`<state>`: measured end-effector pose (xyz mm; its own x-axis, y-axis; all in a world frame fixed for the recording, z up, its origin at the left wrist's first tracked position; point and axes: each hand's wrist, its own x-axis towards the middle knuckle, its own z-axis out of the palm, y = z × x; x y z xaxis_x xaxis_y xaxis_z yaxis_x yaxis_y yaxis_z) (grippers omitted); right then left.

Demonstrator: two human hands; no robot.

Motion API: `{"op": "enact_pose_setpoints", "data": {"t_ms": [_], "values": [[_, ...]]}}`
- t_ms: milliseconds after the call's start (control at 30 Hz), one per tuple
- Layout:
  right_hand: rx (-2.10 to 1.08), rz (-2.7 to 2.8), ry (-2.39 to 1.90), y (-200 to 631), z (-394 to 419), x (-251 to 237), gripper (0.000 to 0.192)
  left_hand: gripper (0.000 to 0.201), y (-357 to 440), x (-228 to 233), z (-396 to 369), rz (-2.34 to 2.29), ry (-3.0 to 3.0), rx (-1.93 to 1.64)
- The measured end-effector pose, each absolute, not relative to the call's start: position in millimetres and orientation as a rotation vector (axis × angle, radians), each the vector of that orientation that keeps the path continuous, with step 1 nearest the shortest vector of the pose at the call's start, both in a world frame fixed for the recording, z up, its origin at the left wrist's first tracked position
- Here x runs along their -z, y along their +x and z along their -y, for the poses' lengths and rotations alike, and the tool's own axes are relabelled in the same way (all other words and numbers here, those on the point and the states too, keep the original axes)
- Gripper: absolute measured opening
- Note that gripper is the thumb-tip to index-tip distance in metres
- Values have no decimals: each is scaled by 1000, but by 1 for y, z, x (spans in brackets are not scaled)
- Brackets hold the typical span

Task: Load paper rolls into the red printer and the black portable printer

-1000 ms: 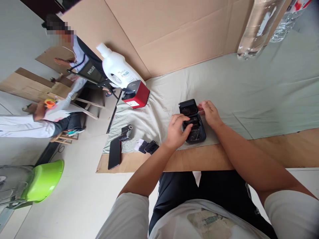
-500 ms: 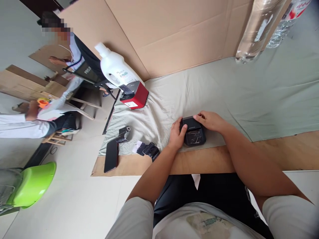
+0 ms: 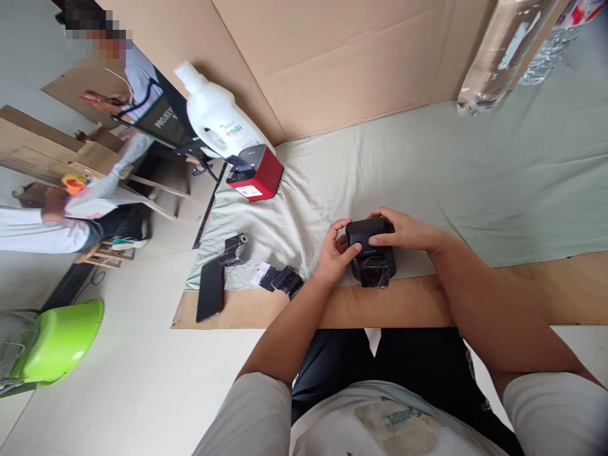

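Observation:
A small black printer-like device (image 3: 371,259) with its lid closed sits near the front edge of the pale green cloth (image 3: 427,171). My left hand (image 3: 333,253) grips its left side with thumb and fingers. My right hand (image 3: 403,231) lies over its top from the right, fingers pressing on the lid. The device looks slightly lifted and tilted toward me.
A red and black box device (image 3: 254,172) and a white jug (image 3: 216,120) stand at the cloth's far left. A phone (image 3: 210,291), a black holder (image 3: 232,250) and small black parts (image 3: 282,278) lie left of my hands. Clear bottles (image 3: 503,50) hang top right. Two people are at the left, beside a green tub (image 3: 57,342).
The device's lid was open a second ago and is now closed. Both hands have since closed around the device and tipped it toward me.

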<state>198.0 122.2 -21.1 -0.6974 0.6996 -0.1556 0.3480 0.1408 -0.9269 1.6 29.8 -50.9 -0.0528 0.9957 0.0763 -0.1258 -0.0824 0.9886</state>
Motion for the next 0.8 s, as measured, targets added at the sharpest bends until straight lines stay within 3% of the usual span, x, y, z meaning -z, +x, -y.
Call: {"op": "enact_pose_setpoints", "data": {"t_ms": [133, 400, 633, 800], "values": [[-1575, 1956, -1033, 190, -121, 31, 67, 63, 0, 52, -32, -1125, 1051, -1445], [-1979, 1717, -946, 176, -113, 38, 80, 62, -17, 68, -46, -1282, 868, -1623], [-1889, 1437, -1188, 189, -145, 28, 48, 65, -15, 70, -44, -1376, 948, -1395], [-1495, 1181, -1401, 257, -235, 26, 24, 45, -12, 67, -41, -1515, 1172, -1106]]}}
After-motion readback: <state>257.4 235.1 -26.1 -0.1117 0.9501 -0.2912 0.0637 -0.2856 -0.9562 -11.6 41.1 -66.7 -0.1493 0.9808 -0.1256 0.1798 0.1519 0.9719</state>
